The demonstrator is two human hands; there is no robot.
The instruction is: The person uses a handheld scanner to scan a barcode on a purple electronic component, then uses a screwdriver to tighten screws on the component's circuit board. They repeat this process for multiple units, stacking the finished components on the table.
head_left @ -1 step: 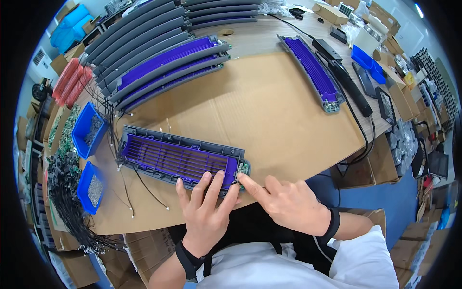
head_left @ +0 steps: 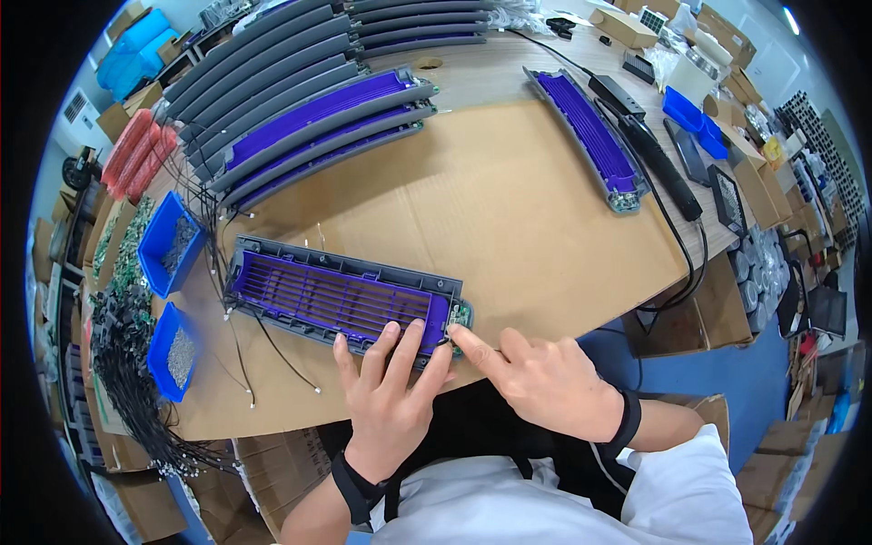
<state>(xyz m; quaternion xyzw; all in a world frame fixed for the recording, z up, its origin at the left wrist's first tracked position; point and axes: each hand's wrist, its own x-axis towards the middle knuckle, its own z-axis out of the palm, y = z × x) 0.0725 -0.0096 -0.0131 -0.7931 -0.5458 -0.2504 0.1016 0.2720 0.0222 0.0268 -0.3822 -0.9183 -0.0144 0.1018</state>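
Note:
A long grey housing [head_left: 372, 268] with a purple slatted grille [head_left: 336, 295] lies on the cardboard sheet before me, slightly slanted. At its right end sits a small green circuit board [head_left: 466, 315]. My left hand [head_left: 391, 400] rests on the housing's near edge, fingers spread, the tips on the purple part. My right hand [head_left: 549, 386] reaches in from the right. Its index finger is stretched to the board end, pressing beside a short dark wire [head_left: 443, 342]; the other fingers are curled. What lies under that fingertip is hidden, and the right thumb does not show clearly.
Similar housings [head_left: 300, 118] stand stacked at the far left, and another purple-grilled housing [head_left: 590, 136] lies far right beside a black handheld tool [head_left: 663, 168] with its cable. On the left are blue bins [head_left: 163, 350] of small parts and a bundle of black wires [head_left: 136, 381].

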